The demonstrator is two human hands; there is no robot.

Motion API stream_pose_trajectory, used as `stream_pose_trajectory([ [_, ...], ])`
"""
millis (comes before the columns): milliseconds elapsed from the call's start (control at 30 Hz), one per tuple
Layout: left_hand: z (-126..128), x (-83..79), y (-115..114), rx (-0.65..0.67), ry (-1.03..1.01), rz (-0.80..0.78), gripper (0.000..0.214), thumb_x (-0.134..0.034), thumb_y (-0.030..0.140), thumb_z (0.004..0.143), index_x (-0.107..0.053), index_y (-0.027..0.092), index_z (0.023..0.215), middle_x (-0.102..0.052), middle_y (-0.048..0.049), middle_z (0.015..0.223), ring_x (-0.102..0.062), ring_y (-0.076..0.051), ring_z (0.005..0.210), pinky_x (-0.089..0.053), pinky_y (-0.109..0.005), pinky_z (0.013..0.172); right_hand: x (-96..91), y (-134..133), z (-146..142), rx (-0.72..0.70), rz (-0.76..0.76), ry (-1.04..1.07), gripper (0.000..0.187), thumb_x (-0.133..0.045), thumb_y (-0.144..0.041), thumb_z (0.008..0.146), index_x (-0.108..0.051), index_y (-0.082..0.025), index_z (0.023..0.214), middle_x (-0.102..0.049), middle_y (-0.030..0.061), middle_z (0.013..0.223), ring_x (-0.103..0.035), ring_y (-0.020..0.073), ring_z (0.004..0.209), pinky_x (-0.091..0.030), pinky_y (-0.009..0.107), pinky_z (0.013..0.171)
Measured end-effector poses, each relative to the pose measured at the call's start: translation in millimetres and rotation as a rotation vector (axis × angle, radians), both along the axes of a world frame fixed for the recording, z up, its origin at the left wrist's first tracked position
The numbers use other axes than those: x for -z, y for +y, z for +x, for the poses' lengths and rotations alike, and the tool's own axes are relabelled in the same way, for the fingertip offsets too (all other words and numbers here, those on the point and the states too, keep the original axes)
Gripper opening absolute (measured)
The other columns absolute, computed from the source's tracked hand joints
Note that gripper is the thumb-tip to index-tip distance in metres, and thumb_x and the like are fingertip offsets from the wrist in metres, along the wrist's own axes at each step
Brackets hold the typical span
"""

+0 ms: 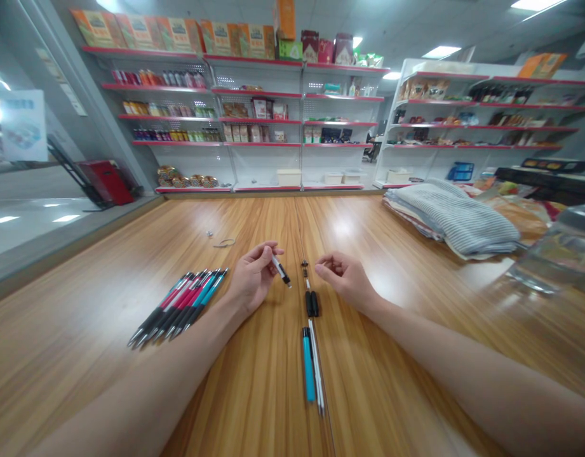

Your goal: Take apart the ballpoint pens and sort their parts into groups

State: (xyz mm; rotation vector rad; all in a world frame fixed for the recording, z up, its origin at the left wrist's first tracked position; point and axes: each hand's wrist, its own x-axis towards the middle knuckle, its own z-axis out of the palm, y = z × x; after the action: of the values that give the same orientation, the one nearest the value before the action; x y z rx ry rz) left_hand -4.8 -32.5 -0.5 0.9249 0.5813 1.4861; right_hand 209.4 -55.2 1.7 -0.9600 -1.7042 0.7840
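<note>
My left hand (253, 277) pinches a short black-and-white pen section (281, 271) between thumb and fingers, above the wooden tabletop (254, 219). My right hand (345, 279) hangs nearby with loosely curled fingers, holding nothing. Between the hands lies a line of small pen parts (305, 276), with two black pieces (312, 303) below them. Closer to me lie a blue pen barrel (309, 365) and a slim white-and-silver pen part (316, 365). Left of my left hand lies a row of several pink and blue pens (178, 301), tips pointing toward me.
Beyond the pens lie a small metal piece (209, 233) and a thin curved strip (224, 242). A folded grey striped cloth (451, 219) and a clear plastic container (559, 251) sit on the right. Shelves of packaged goods (235, 120) stand behind the table.
</note>
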Motion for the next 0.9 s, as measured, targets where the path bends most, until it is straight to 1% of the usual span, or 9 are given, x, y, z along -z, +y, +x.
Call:
stream_pose_trajectory([
  [33,0.6,-0.4,-1.2,0.039,-0.022,-0.010,0.021,-0.072,0.024,0.075,-0.067,0.015,0.094,-0.066,-0.0041,0.087,-0.055,-0.006,0.064,-0.045,-0.017,0.059,-1.6,-3.2,-1.9,-0.022,0.056,-0.061,0.028,-0.065,-0.040,0.079,-0.062,-0.017,0.094,-0.060,-0.0001,0.072,-0.045,0.0066,0.050,-0.036,0.020,0.047],
  [100,2.4,-0.8,-4.4,0.105,-0.017,-0.020,0.018,-0.073,0.020,0.075,-0.068,0.013,0.091,-0.065,-0.0045,0.086,-0.056,-0.006,0.067,-0.047,-0.018,0.065,-3.8,-8.5,-5.5,-0.064,0.143,-0.146,0.040,-0.068,-0.038,0.076,-0.059,-0.019,0.110,-0.064,0.0021,0.086,-0.045,0.0057,0.050,-0.038,0.020,0.048],
  [167,4.4,-0.3,-7.6,0.173,0.034,-0.032,0.017,-0.073,0.018,0.074,-0.069,0.010,0.090,-0.065,-0.0047,0.081,-0.057,-0.007,0.068,-0.048,-0.017,0.069,-4.6,-11.3,-7.9,-0.069,0.193,-0.173,0.045,-0.068,-0.036,0.077,-0.057,-0.020,0.117,-0.065,0.0033,0.091,-0.045,0.0056,0.050,-0.039,0.020,0.049],
  [267,6.9,1.3,-11.0,0.257,0.131,-0.035,0.018,-0.073,0.017,0.074,-0.070,0.008,0.089,-0.064,-0.0047,0.075,-0.057,-0.008,0.069,-0.047,-0.017,0.070,-3.4,-11.2,-8.5,-0.011,0.208,-0.143,0.033,-0.062,-0.033,0.082,-0.062,-0.019,0.112,-0.066,0.0033,0.086,-0.047,0.0066,0.052,-0.040,0.021,0.051],
  [367,8.3,2.7,-12.5,0.300,0.227,-0.026,0.019,-0.073,0.020,0.074,-0.070,0.008,0.088,-0.064,-0.0049,0.074,-0.057,-0.008,0.069,-0.045,-0.018,0.067,-0.5,-8.8,-8.1,-0.005,0.137,-0.050,0.028,-0.062,-0.035,0.082,-0.065,-0.019,0.106,-0.065,0.0027,0.078,-0.049,0.0073,0.050,-0.040,0.021,0.047],
  [500,9.9,3.4,-13.1,0.307,0.340,-0.012,0.023,-0.073,0.022,0.074,-0.069,0.009,0.092,-0.065,-0.0058,0.078,-0.056,-0.009,0.068,-0.042,-0.018,0.062,2.2,-4.0,-8.6,-0.036,-0.016,0.174,0.029,-0.061,-0.040,0.083,-0.065,-0.018,0.101,-0.065,0.0022,0.075,-0.050,0.0071,0.043,-0.037,0.020,0.039],
  [633,12.7,2.7,-13.8,0.277,0.408,0.003,0.022,-0.072,0.024,0.074,-0.069,0.010,0.090,-0.065,-0.0054,0.077,-0.055,-0.008,0.063,-0.040,-0.019,0.058,1.6,2.6,-6.3,0.016,-0.071,0.323,0.031,-0.060,-0.043,0.083,-0.062,-0.016,0.097,-0.064,0.0023,0.075,-0.047,0.0053,0.039,-0.032,0.018,0.034],
  [733,13.8,1.7,-15.3,0.270,0.477,0.032,0.021,-0.070,0.026,0.076,-0.069,0.009,0.088,-0.064,-0.0047,0.073,-0.055,-0.009,0.061,-0.041,-0.021,0.058,1.0,5.6,-3.8,0.067,-0.069,0.349,0.031,-0.062,-0.044,0.081,-0.062,-0.015,0.092,-0.062,0.0016,0.072,-0.045,0.0045,0.038,-0.030,0.018,0.033],
  [900,12.6,-0.2,-18.4,0.335,0.576,0.100,0.023,-0.069,0.028,0.077,-0.068,0.010,0.092,-0.064,-0.0046,0.076,-0.055,-0.010,0.063,-0.043,-0.022,0.062,2.7,5.0,-4.0,0.080,-0.021,0.269,0.030,-0.064,-0.045,0.079,-0.062,-0.016,0.087,-0.060,0.0003,0.070,-0.046,0.0051,0.040,-0.031,0.019,0.035],
])
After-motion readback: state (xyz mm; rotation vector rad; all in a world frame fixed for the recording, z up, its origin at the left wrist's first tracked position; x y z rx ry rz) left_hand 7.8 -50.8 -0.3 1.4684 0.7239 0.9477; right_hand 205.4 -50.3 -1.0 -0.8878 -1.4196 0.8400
